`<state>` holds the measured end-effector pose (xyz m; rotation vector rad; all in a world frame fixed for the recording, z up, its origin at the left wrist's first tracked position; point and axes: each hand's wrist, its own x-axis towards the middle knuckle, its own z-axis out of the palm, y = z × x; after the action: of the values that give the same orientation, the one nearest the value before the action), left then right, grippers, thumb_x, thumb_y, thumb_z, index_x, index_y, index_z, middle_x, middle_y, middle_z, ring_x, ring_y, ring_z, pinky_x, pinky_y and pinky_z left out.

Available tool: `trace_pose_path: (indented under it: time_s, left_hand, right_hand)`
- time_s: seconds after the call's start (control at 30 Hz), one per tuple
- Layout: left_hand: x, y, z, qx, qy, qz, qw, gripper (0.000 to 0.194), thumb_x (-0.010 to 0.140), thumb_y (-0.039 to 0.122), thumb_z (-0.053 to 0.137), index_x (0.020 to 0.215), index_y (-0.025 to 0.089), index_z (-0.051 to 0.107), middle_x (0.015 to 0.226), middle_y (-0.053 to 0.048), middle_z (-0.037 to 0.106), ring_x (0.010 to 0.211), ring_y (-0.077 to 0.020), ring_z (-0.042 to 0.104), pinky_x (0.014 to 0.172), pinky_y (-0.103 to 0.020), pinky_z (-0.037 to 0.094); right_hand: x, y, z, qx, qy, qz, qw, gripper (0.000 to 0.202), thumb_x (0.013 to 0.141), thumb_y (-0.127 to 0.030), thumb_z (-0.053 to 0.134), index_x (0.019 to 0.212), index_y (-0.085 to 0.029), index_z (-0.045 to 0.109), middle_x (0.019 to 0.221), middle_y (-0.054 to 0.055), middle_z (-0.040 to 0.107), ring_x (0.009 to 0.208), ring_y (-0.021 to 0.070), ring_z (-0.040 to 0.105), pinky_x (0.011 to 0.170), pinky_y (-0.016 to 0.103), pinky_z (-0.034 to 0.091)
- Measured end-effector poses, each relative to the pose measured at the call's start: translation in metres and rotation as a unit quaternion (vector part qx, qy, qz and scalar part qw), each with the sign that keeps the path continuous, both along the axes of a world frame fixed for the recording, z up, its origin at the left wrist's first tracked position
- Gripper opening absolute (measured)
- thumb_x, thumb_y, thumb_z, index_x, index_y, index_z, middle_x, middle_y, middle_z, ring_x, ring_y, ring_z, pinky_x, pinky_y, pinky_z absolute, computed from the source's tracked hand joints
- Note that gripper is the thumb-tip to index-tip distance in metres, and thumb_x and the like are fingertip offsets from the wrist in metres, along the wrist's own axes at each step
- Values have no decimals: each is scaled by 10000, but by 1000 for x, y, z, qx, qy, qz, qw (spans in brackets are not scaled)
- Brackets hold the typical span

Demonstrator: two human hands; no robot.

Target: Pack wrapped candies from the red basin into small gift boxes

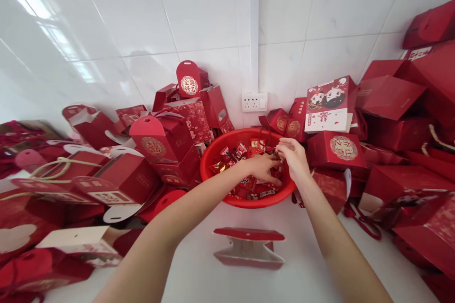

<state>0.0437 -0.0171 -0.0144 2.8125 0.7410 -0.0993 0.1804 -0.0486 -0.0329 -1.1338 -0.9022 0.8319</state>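
Note:
A round red plastic basket [209, 176] holds many small wrapped sweets [241, 151] in red and gold. My left hand [263, 168] reaches into it, fingers spread over the sweets on the right side. At the basket's right rim, my right hand [290, 151] has its thumb and fingertips pinched together close to the left fingers; what they hold, if anything, is too small to name. Below the basket, an open red paper box [249, 260] with a pale inside stands on the white table [220, 289].
Piles of red gift boxes [121, 177] cover the left side, some with rope handles. More boxes [343, 149] are stacked on the right, one with a cartoon print [329, 99]. A wall socket [254, 102] sits on the tiled wall behind the basket.

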Motion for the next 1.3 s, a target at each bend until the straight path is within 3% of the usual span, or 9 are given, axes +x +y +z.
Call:
trace_pose_path:
  time_s: [0.13, 0.27, 0.4, 0.6, 0.8, 0.9, 1.0, 1.1, 1.3]
  left_hand:
    - [6, 5, 0, 31, 66, 21, 997, 576, 804, 435, 767, 1307, 175, 656, 1417, -179, 576, 1205, -359, 621, 984, -433, 507]
    - [-3, 9, 9, 31, 124, 100, 987, 426, 762, 384, 762, 1132, 179, 717, 1151, -129, 717, 1016, -319, 695, 819, -364, 551]
    - [-11, 10, 15, 39, 144, 188, 971, 360, 854, 324, 624, 1184, 209, 710, 1214, -130, 719, 1099, -308, 684, 876, -361, 542]
    - [-15, 13, 14, 10, 149, 214, 965, 326, 860, 271, 583, 1107, 172, 772, 1150, -157, 750, 1075, -320, 700, 871, -354, 540]
    - [-18, 20, 10, -8, 110, 207, 972, 418, 969, 245, 400, 1200, 183, 743, 1263, -125, 717, 1140, -260, 673, 937, -311, 493]
    - [-16, 18, 8, -22, 94, 191, 977, 490, 1018, 409, 344, 1216, 189, 734, 1239, -118, 724, 1107, -268, 676, 916, -317, 488]
    - [-15, 15, 7, -64, 80, 132, 986, 522, 904, 581, 541, 1191, 197, 747, 1128, -90, 754, 1011, -269, 689, 850, -289, 490]
    - [-13, 12, 4, -54, 94, 73, 991, 726, 689, 560, 783, 1318, 214, 675, 1237, -107, 703, 1097, -300, 647, 877, -290, 485]
    - [-8, 15, -6, -26, 123, 100, 987, 827, 568, 414, 877, 1337, 237, 629, 1306, -124, 668, 1167, -342, 617, 895, -326, 491]
  right_hand:
    - [0, 1, -1, -2, 10, -12, 1000, 294, 586, -290, 707, 865, -252, 621, 1005, 65, 712, 1048, 267, 684, 962, 437, 538]
    - [-2, 1, -1, 2, 19, -2, 1000, 304, 575, -285, 718, 864, -242, 633, 975, 53, 697, 1013, 260, 678, 979, 448, 518]
    - [-3, 1, -3, 10, 37, -6, 999, 309, 555, -276, 728, 850, -229, 649, 939, 35, 686, 989, 251, 667, 971, 444, 507]
    - [-3, 1, -2, 7, 41, -12, 999, 273, 564, -235, 733, 827, -236, 657, 909, 19, 688, 950, 239, 668, 949, 436, 510]
    - [-3, 1, -2, 6, 38, -10, 999, 268, 566, -239, 740, 825, -230, 672, 905, 23, 680, 957, 233, 662, 955, 425, 504]
    - [-3, 0, -3, 5, 31, -3, 999, 254, 569, -240, 746, 814, -227, 678, 893, 24, 680, 945, 229, 661, 937, 419, 510]
    - [-4, 0, -2, 8, 27, 0, 1000, 231, 574, -238, 747, 796, -225, 683, 871, 23, 683, 942, 228, 663, 914, 410, 520]
    - [-5, -1, -1, 7, 31, 2, 999, 231, 568, -239, 747, 789, -224, 683, 872, 23, 686, 939, 227, 664, 910, 407, 523]
    - [-6, -2, -1, 3, 23, 2, 1000, 230, 564, -242, 732, 786, -221, 676, 920, 38, 698, 971, 232, 663, 931, 410, 511]
